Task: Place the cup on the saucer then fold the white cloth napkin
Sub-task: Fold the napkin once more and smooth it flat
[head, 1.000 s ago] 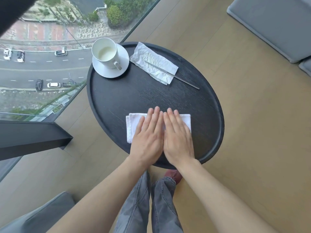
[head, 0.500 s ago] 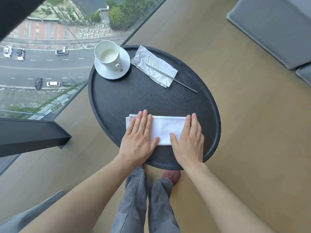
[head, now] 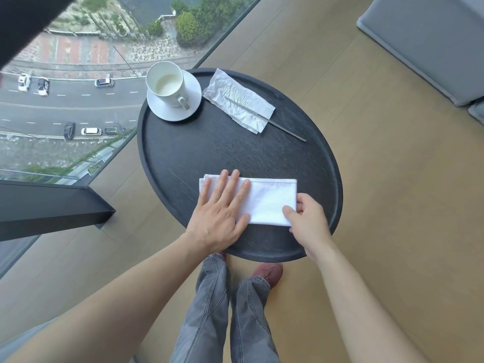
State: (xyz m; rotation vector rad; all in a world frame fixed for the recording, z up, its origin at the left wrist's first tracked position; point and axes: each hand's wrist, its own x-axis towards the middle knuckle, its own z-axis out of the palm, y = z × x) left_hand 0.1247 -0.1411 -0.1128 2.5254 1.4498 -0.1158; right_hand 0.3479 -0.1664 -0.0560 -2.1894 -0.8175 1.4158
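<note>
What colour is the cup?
White. The cup stands on a white saucer, seen in the head view.

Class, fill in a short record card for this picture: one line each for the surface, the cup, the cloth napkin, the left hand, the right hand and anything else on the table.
surface: round black table
cup: white cup, standing on saucer
napkin: white cloth napkin, folded into a rectangle
left hand: flat on napkin's left end
right hand: fingers pinching napkin's right edge
other: crumpled wrapper with a thin metal stick

right hand now curled, pinching napkin right edge, no longer flat
</note>
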